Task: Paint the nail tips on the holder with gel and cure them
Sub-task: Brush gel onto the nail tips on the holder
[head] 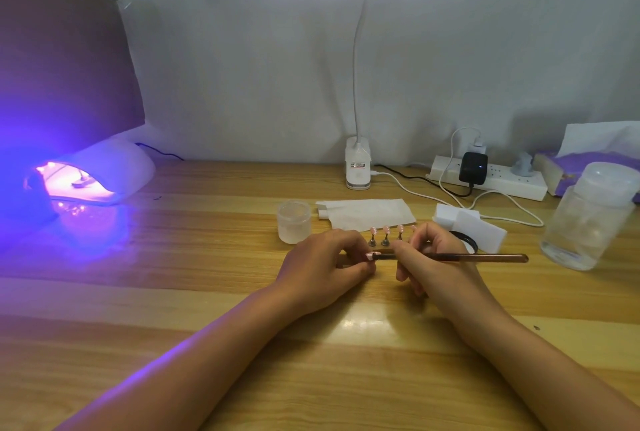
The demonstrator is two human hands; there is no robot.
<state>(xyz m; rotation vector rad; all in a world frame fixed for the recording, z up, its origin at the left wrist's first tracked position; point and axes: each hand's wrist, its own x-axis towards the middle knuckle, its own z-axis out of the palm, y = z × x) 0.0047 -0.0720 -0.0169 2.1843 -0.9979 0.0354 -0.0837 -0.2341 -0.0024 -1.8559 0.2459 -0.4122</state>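
A home nail-art desk is suggested. A glowing UV curing lamp (pixel 93 176), clip-on desk lamp (pixel 358 167) and power strip (pixel 502 182) are seen on the wooden tabletop (pixel 207 292).

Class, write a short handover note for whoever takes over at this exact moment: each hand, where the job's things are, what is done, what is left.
Left hand pinches one pink nail tip.
Right hand holds the brush, its bristle end at that tip.
The row of tips stands upright just behind the hands, with the frosted jar to its left.
The curing lamp at far left is lit, with something small inside.
Done: cannot tell which tips are already coated.
Left: finish this tip, cure it, and check the row.
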